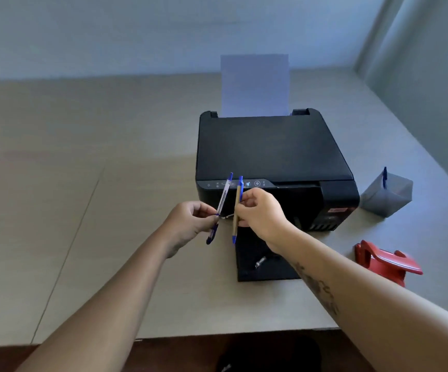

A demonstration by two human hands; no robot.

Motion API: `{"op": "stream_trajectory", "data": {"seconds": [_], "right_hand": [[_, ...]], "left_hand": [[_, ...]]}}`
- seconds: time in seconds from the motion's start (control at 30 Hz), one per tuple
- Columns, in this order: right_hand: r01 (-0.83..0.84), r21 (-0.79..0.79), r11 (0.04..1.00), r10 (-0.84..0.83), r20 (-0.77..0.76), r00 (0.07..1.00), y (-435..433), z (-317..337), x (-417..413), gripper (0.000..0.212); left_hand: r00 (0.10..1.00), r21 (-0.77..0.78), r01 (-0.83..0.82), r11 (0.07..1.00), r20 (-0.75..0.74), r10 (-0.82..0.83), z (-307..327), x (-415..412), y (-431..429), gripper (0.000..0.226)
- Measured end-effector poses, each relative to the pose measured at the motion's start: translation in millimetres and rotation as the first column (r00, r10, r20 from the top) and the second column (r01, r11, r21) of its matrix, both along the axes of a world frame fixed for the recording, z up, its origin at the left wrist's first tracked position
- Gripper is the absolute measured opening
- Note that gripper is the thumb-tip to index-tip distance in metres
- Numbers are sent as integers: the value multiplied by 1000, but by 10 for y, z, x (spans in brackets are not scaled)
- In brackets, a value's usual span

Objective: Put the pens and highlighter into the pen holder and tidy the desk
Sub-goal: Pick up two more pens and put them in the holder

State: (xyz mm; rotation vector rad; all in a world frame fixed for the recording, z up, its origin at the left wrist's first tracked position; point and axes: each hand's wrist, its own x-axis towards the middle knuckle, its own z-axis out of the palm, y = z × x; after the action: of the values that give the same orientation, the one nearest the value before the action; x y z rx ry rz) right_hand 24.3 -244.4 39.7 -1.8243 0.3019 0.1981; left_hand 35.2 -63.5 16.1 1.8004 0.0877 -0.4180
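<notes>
My left hand (190, 224) pinches a clear pen with blue ends (224, 194), held nearly upright in front of the printer. My right hand (263, 213) grips a tan pen with blue ends (237, 202), also upright, a few centimetres to the right of the first. Both pens hover above the desk. A grey pen holder (386, 197) stands to the right of the printer, with one blue pen (384, 177) sticking out of it. No highlighter shows.
A black printer (268, 151) with a sheet of paper (255, 84) upright in its feeder sits mid-desk. Its black output tray (260, 269) carries a small silver object (260, 261). A red stapler-like tool (386, 261) lies at the right. The desk's front edge (217, 334) is near me.
</notes>
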Motion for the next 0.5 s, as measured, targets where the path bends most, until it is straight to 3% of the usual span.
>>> {"op": "stream_trajectory", "data": {"seconds": [0.17, 0.5], "right_hand": [[99, 44, 994, -101, 32, 994, -706, 204, 98, 10], [320, -4, 947, -319, 64, 945, -2640, 501, 186, 15]], "left_hand": [[995, -29, 86, 996, 56, -85, 215, 202, -687, 6], [970, -74, 212, 974, 139, -201, 493, 555, -2615, 9]]}}
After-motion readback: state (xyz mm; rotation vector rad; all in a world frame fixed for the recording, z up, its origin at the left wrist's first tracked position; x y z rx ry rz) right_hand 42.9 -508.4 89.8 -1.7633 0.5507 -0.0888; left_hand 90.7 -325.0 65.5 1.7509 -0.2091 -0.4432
